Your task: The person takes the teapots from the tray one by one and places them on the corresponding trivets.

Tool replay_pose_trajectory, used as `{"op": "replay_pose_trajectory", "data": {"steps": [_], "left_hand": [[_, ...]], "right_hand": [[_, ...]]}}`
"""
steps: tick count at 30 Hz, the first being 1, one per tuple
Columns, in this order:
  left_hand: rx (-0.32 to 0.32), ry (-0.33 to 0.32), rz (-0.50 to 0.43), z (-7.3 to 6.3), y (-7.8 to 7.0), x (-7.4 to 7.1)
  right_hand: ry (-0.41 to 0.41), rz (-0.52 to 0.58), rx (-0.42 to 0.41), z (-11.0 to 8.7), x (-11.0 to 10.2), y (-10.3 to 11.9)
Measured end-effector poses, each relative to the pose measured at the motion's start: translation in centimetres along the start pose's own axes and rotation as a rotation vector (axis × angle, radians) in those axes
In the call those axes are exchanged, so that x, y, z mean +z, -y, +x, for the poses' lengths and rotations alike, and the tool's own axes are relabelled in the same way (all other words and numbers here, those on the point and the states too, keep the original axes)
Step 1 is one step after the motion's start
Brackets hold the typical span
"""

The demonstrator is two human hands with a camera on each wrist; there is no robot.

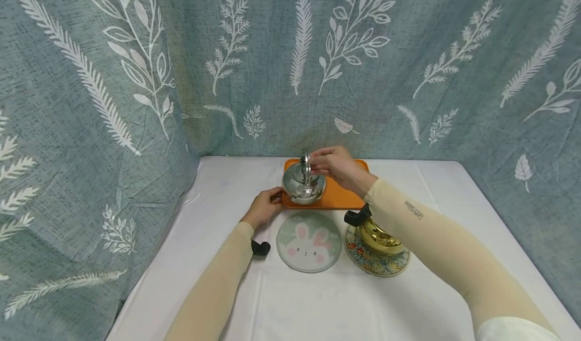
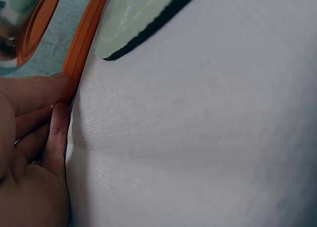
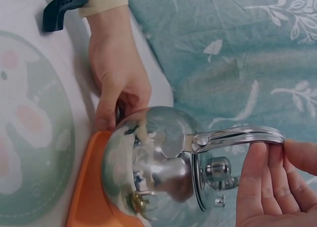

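A shiny silver kettle (image 1: 303, 185) is at the left end of an orange tray (image 1: 345, 194). My right hand (image 1: 338, 167) holds the kettle's arched metal handle (image 3: 242, 137), thumb on one side and fingers curled against the other. The lid with its small knob (image 3: 218, 168) is on the kettle. At the tray's front left corner, my left hand (image 1: 265, 206) pinches the rim between thumb and fingers, as the left wrist view shows close up. Part of that hand is behind the kettle in the right wrist view.
A round green rabbit mat (image 1: 308, 250) lies just in front of the tray. To its right, a gold pot (image 1: 383, 242), partly covered by my right forearm, stands on a round patterned mat (image 1: 363, 260). A leaf-print curtain (image 1: 272, 68) hangs behind the white-covered table (image 1: 308, 305).
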State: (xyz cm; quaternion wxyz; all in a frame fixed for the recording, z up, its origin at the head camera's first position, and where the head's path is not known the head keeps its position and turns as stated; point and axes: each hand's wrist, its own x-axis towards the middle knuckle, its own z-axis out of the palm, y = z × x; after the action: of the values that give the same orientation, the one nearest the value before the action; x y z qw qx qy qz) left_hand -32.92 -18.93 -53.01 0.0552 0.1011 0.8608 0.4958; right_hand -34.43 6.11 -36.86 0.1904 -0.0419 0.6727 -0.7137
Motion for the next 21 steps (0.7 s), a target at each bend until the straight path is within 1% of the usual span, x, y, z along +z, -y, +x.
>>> {"op": "replay_pose_trajectory", "data": {"steps": [8, 14, 21], "left_hand": [[-0.020, 0.009, -0.047, -0.1, 0.0, 0.0], [-0.013, 0.004, -0.030, 0.0, 0.1, 0.1], [-0.007, -0.011, -0.023, 0.2, 0.3, 0.1]], "right_hand": [[0.010, -0.012, -0.007, -0.7, -0.3, -0.3], [0.020, -0.034, -0.017, -1.5, -0.5, -0.4], [0.027, -0.026, -0.033, -2.3, -0.5, -0.5]]}}
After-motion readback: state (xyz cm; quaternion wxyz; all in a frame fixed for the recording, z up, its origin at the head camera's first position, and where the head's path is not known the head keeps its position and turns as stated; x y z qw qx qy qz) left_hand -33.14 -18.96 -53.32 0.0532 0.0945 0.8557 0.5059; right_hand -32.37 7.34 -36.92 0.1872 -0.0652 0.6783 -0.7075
